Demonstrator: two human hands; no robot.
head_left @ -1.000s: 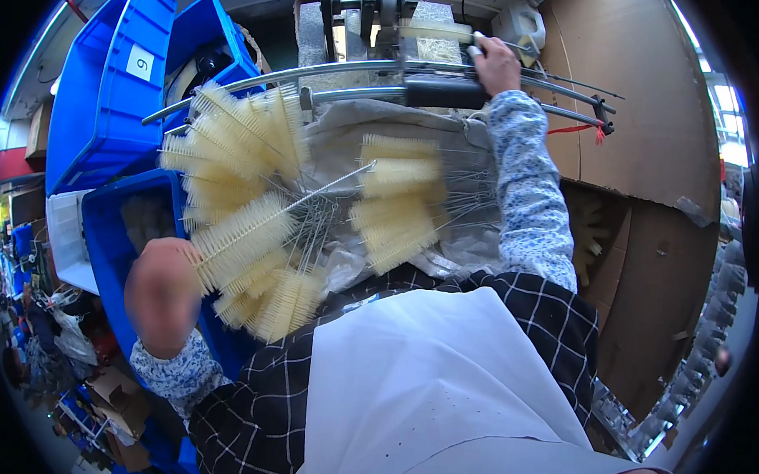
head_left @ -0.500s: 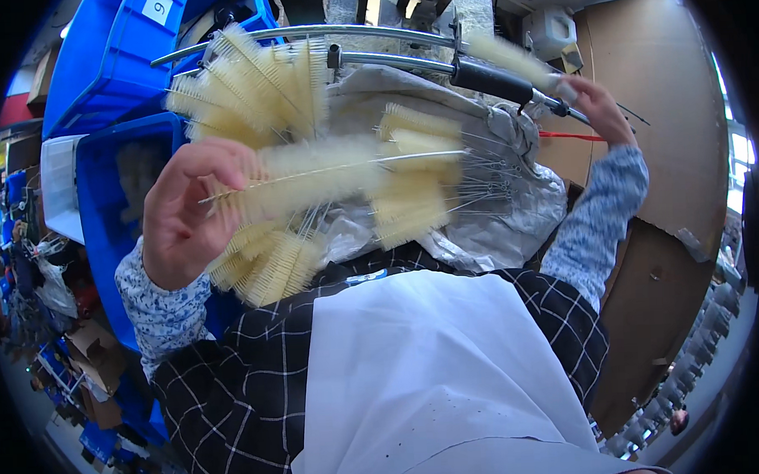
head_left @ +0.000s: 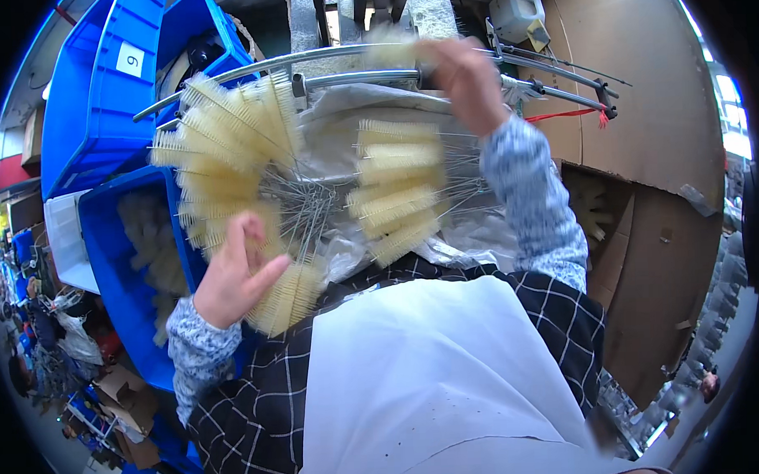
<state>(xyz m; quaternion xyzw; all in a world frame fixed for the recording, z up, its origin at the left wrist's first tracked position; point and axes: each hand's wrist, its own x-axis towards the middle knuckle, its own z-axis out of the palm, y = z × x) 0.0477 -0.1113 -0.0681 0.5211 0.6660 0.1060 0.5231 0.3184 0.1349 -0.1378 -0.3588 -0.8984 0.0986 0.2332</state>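
Observation:
My left hand (head_left: pixel 239 275) is open over the left bunch of brushes, thumb held apart from the fingers, with no brush in it. These pale yellow bottle brushes (head_left: pixel 225 134) fan out with their wire stems toward the middle. At the far middle my right hand (head_left: pixel 468 83), smeared by motion, is closed on another bottle brush (head_left: pixel 390 51); its bristles blur out to the left, and its stem is hidden by the hand. A second bunch of bottle brushes (head_left: pixel 398 182) lies between my hands, bristles left and wire stems right, on whitish plastic sheeting (head_left: pixel 366 104).
Metal rails (head_left: pixel 349 78) cross behind the brushes, before a machine (head_left: pixel 430 18). At left, a blue bin (head_left: pixel 96 247) holds more brushes, with another blue bin (head_left: pixel 86 105) beyond. A cardboard box (head_left: pixel 648 278) stands right, with brushes inside; a white jug (head_left: pixel 514 15) is behind.
My left hand has let go of its bottle brush and moved down toward me. My right hand has swung left along the rails, a brush still with it.

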